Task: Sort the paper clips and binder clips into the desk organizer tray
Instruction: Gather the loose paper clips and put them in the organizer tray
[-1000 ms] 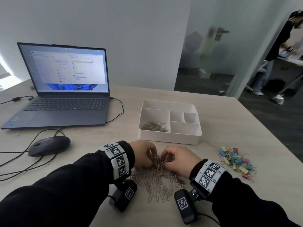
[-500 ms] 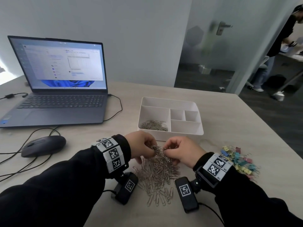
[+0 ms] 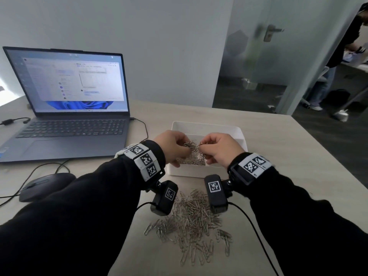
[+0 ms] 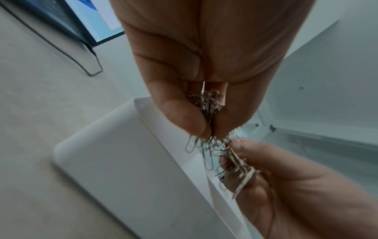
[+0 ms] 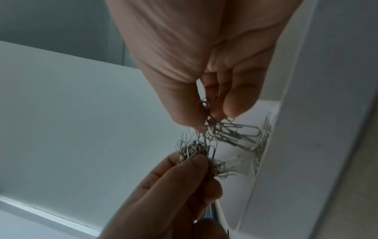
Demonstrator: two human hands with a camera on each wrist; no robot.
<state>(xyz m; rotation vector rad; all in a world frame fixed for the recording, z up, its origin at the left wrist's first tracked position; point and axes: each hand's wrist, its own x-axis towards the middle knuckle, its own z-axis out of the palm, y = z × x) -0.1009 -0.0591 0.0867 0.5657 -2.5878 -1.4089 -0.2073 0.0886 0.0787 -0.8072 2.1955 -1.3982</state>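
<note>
Steel clips (image 3: pixel 194 159) partly fill the tray (image 3: pixel 207 126); both hands, left (image 3: pixel 172 147) and right (image 3: pixel 220 148), pinch another bunch (image 3: pixel 192 145) over it, many clips remain loose on the worktop (image 3: pixel 298 156), binder clips unseen

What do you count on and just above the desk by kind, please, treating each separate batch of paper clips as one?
Laptop: 1
Mouse: 1
Organizer tray: 1
Paper clip batches: 3 (loose pile on the table, heap in the tray, bunch pinched between left hand and right hand)
Total: 6
</note>
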